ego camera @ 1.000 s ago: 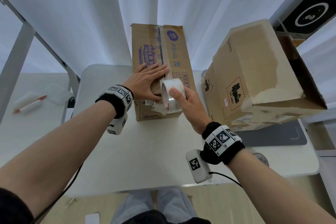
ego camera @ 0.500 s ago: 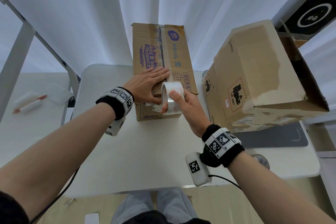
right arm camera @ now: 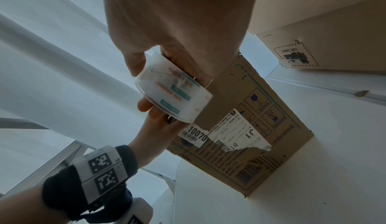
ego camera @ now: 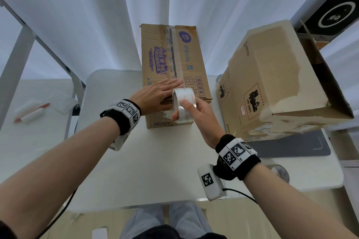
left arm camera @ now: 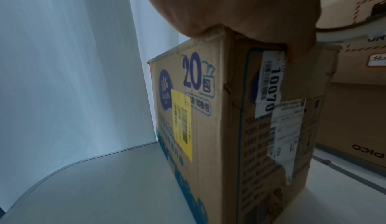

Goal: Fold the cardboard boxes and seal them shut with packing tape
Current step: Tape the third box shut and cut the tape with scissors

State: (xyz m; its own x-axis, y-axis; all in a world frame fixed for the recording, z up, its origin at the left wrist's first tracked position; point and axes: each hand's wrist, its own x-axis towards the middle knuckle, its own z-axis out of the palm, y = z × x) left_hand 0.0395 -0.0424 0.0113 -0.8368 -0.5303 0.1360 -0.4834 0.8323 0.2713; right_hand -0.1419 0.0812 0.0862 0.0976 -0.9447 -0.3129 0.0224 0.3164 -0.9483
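Note:
A tall printed cardboard box (ego camera: 186, 60) stands at the back middle of the white table (ego camera: 136, 170), its top flaps down and a strip of clear tape along the centre seam. My left hand (ego camera: 155, 96) lies flat on the near end of the top, fingers straight, the palm (left arm camera: 240, 9) over the box's near edge (left arm camera: 229, 34). My right hand (ego camera: 194, 110) grips a roll of clear packing tape (ego camera: 184, 103) at the box's near top edge; the roll (right arm camera: 173, 93) sits between thumb and fingers above the labelled front face (right arm camera: 240, 138).
A larger brown box (ego camera: 272, 83) lies tilted at the right of the table, its open end toward the right, on a dark grey mat (ego camera: 291, 147). A second tape roll (ego camera: 279, 172) sits near the table's right front edge. White curtains hang behind.
My left hand's fingers have drawn together and flattened on the box top. The right hand has kept the tape roll at the near top edge, shifting only slightly.

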